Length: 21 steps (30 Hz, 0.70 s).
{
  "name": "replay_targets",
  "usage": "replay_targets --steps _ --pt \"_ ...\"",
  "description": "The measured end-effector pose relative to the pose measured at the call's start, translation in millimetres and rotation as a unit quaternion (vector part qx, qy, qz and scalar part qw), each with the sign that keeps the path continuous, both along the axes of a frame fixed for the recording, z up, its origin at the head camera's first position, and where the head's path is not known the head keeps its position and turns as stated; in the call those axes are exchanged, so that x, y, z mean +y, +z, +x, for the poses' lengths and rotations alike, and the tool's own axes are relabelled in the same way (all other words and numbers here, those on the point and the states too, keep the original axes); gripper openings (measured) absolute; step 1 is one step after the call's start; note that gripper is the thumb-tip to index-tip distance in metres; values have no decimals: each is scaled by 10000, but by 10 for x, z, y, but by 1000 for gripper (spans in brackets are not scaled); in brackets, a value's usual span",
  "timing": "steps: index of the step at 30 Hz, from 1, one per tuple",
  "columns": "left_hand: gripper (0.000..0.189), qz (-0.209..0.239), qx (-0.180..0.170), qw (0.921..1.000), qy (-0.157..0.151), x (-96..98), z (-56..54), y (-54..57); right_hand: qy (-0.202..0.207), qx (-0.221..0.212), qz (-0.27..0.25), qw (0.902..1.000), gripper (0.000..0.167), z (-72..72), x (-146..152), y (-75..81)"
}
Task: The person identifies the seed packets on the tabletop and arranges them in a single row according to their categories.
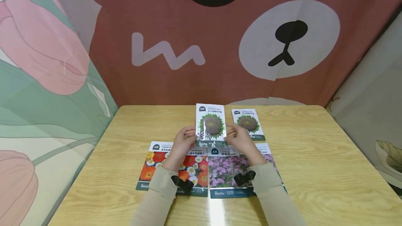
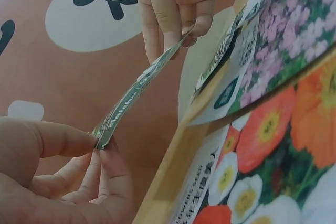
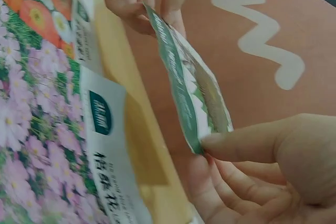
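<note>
Both hands hold up one sunflower seed packet [image 1: 211, 125] by its side edges, above the far part of the table. My left hand [image 1: 183, 145] pinches its left edge between thumb and fingers, and my right hand [image 1: 241, 141] pinches the right edge. In the left wrist view the packet [image 2: 139, 87] is seen nearly edge-on and slightly bowed. A second sunflower seed packet [image 1: 248, 123] lies on the table just beyond my right hand, partly covered by it. Nearer me lie poppy seed packets [image 1: 196, 170] and purple-flower seed packets [image 1: 224, 170], partly hidden under my forearms.
The packets lie on a light wooden table [image 1: 103, 170]. A brown cloth with a bear's face [image 1: 220, 62] hangs along the table's far edge. Patterned cloths [image 1: 62, 114] stand at the left and right sides. Black straps with small cameras [image 1: 182, 183] are on both wrists.
</note>
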<state>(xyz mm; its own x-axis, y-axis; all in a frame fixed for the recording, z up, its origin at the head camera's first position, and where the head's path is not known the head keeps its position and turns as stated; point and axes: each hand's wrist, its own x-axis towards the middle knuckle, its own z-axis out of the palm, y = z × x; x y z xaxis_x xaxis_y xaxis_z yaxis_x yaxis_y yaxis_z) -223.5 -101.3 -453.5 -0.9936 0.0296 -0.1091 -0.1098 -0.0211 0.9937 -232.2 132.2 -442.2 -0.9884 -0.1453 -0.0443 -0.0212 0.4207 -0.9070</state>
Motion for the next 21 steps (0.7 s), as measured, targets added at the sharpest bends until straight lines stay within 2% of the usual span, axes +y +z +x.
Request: replay_targets --steps 4,10,18,21 --pt "31 -37 104 9999 -81 36 22 24 163 -3 -52 9999 61 33 100 53" --pt "26 222 103 9992 -311 113 43 23 524 -193 -48 9984 62 69 272 169" --pt "27 402 144 9968 -676 249 125 63 610 -348 -289 9971 60 101 505 257" --pt "28 407 137 9963 -744 289 140 63 648 -392 -217 9969 60 114 580 275"
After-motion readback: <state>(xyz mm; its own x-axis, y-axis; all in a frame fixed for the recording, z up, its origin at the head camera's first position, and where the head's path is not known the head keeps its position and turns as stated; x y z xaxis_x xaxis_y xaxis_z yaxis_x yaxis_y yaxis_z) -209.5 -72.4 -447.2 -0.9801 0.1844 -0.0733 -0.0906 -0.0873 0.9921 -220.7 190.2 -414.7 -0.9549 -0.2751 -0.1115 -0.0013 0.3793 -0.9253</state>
